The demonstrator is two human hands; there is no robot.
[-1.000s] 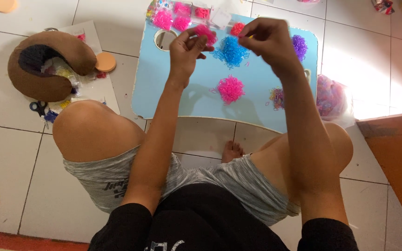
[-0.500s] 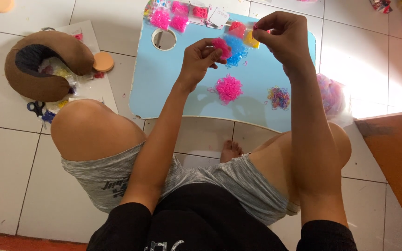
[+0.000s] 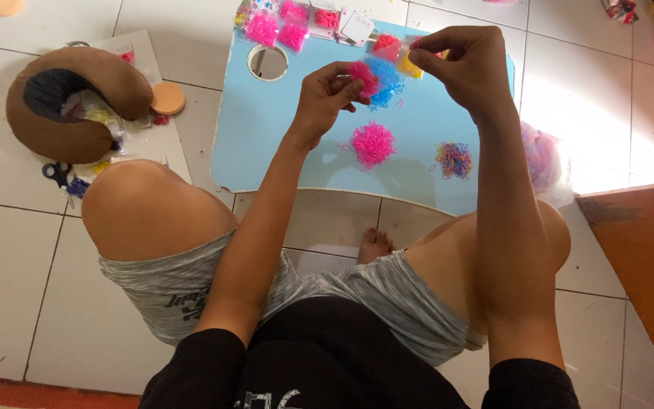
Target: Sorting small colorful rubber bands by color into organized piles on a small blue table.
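— While both hands hover over the far half of the counter (image 3: 281, 144), where is the room?

— The near half is bare blue, right up to its curved front edge above my knees. A round hole (image 3: 268, 62) sits near the far left corner. One pink pile (image 3: 373, 143) lies mid-counter, with a mixed-colour pile (image 3: 455, 160) to its right, near the right edge.

— And your hands?

— My left hand (image 3: 328, 97) has its fingers pinched together on a pink tuft (image 3: 362, 76), just above a blue pile (image 3: 384, 82). My right hand (image 3: 464, 67) is pinched shut too, on something too small to make out.

— What can't you see?

— The packets (image 3: 281, 23) along the far edge are cut off by the frame. A yellow packet (image 3: 410, 67) is mostly behind my right fingers. A bag (image 3: 543, 155) of bands hangs off the right edge, washed out by glare on the floor. Left of the counter, a brown neck pillow (image 3: 70, 98) covers more packets, and scissors (image 3: 57, 173) peek out beneath it.
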